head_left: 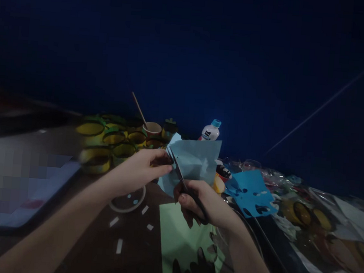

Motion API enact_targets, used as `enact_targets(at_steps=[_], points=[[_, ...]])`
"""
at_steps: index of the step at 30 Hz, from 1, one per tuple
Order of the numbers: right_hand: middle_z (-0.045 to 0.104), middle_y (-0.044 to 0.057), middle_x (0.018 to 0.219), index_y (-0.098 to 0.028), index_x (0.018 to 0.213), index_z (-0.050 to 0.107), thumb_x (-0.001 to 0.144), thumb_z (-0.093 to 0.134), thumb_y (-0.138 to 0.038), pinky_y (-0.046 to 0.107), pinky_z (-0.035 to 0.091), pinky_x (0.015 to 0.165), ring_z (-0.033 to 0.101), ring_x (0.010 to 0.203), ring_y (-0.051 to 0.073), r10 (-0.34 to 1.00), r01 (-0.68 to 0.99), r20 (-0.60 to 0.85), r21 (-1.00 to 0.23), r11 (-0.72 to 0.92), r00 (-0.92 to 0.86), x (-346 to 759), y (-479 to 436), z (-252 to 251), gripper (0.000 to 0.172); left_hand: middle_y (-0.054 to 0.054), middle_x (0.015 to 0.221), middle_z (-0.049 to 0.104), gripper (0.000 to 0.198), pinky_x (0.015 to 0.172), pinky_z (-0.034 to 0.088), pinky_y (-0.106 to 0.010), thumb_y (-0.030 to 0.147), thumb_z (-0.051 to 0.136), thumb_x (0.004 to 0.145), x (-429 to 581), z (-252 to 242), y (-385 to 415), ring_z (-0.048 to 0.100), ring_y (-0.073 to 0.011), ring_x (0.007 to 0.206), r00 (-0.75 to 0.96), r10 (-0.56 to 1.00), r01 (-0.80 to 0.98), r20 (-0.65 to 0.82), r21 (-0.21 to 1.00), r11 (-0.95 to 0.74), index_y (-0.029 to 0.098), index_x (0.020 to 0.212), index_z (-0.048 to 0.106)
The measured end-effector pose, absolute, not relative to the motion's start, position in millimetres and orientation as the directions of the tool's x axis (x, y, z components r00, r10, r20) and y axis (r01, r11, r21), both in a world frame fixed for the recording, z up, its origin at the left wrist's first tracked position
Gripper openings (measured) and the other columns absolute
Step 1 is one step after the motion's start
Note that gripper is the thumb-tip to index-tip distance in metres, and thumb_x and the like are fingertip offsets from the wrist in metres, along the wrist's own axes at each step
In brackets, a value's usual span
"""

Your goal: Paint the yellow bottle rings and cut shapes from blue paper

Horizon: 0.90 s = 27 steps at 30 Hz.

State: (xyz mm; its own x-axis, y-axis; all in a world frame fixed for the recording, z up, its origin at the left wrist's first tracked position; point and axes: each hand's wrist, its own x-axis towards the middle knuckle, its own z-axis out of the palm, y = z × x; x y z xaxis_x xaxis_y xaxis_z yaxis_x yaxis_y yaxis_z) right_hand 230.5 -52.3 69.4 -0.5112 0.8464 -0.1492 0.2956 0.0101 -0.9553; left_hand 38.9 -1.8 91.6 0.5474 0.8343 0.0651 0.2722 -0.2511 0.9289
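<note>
My right hand is closed around the dark handles of a pair of scissors, whose blades point up and to the left. The blades lie over a light blue sheet of paper with a bent upper left corner. My left hand pinches the left edge of that sheet close to the blade tips. Whether the blades are cutting at this moment I cannot tell. Below my right hand lies a pale green sheet of paper, with dark cut-out shapes or shadows over its lower part.
Several yellow-green rings stand at the left back, by a cup holding a stick. A white bottle with a blue cap stands behind. At right lies a brighter blue sheet with holes. Small white paper scraps dot the brown table.
</note>
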Motion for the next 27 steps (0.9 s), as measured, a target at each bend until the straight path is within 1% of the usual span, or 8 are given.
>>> enact_targets(at_steps=[4, 9, 13, 18, 23, 27], points=[[0.045, -0.005, 0.048, -0.015, 0.078, 0.052, 0.084, 0.049, -0.046, 0.014, 0.033, 0.034, 0.042, 0.038, 0.005, 0.849, 0.316, -0.141, -0.948, 0.033, -0.510, 230.8, -52.4, 69.6, 0.031, -0.005, 0.105, 0.067, 0.035, 0.079, 0.048, -0.031, 0.033, 0.052, 0.078, 38.4, 90.8, -0.6, 0.061, -0.0229, 0.095, 0.543, 0.837, 0.296, 0.072, 0.916, -0.271, 0.019, 0.109, 0.060], [0.044, -0.006, 0.045, -0.015, 0.076, 0.051, 0.084, 0.050, -0.044, 0.015, 0.032, 0.035, 0.042, 0.038, 0.006, 0.850, 0.315, -0.141, -0.949, 0.031, -0.507, 231.3, -51.9, 67.7, 0.030, -0.005, 0.100, 0.068, 0.034, 0.080, 0.047, -0.034, 0.034, 0.051, 0.078, 37.2, 90.7, -0.5, 0.061, -0.0234, 0.092, 0.547, 0.834, 0.322, 0.069, 0.903, -0.286, 0.019, 0.107, 0.061], [0.042, -0.006, 0.044, -0.015, 0.076, 0.050, 0.084, 0.049, -0.042, 0.018, 0.033, 0.039, 0.041, 0.039, 0.007, 0.849, 0.298, -0.155, -0.955, 0.003, -0.505, 230.6, -52.5, 68.1, 0.028, -0.005, 0.101, 0.067, 0.033, 0.082, 0.046, -0.033, 0.034, 0.052, 0.077, 37.7, 90.7, -0.5, 0.061, -0.0234, 0.093, 0.546, 0.836, 0.290, 0.058, 0.923, -0.254, 0.019, 0.105, 0.061], [0.042, -0.007, 0.044, -0.016, 0.075, 0.051, 0.082, 0.054, -0.039, 0.017, 0.030, 0.037, 0.041, 0.038, 0.006, 0.857, 0.290, -0.164, -0.957, -0.018, -0.489, 228.8, -53.2, 70.3, 0.024, -0.005, 0.095, 0.069, 0.028, 0.077, 0.046, -0.031, 0.034, 0.052, 0.076, 38.6, 91.8, -1.0, 0.062, -0.0231, 0.091, 0.521, 0.853, 0.291, 0.019, 0.936, -0.198, 0.019, 0.097, 0.063], [0.042, -0.007, 0.046, -0.016, 0.076, 0.051, 0.081, 0.053, -0.043, 0.017, 0.033, 0.038, 0.042, 0.039, 0.007, 0.860, 0.296, -0.163, -0.955, -0.014, -0.484, 229.5, -52.8, 68.6, 0.028, -0.005, 0.089, 0.069, 0.023, 0.075, 0.046, -0.031, 0.031, 0.054, 0.074, 40.2, 94.2, -2.5, 0.062, -0.0229, 0.086, 0.489, 0.872, 0.295, -0.004, 0.942, -0.162, 0.016, 0.089, 0.064], [0.043, -0.006, 0.045, -0.015, 0.075, 0.051, 0.082, 0.052, -0.045, 0.018, 0.032, 0.038, 0.042, 0.038, 0.007, 0.870, 0.331, -0.156, -0.943, 0.009, -0.468, 230.6, -53.5, 67.3, 0.030, -0.004, 0.084, 0.068, 0.021, 0.075, 0.046, -0.031, 0.030, 0.059, 0.071, 41.5, 93.5, -1.6, 0.061, -0.0227, 0.085, 0.473, 0.881, 0.241, -0.007, 0.963, -0.122, 0.015, 0.084, 0.064]])
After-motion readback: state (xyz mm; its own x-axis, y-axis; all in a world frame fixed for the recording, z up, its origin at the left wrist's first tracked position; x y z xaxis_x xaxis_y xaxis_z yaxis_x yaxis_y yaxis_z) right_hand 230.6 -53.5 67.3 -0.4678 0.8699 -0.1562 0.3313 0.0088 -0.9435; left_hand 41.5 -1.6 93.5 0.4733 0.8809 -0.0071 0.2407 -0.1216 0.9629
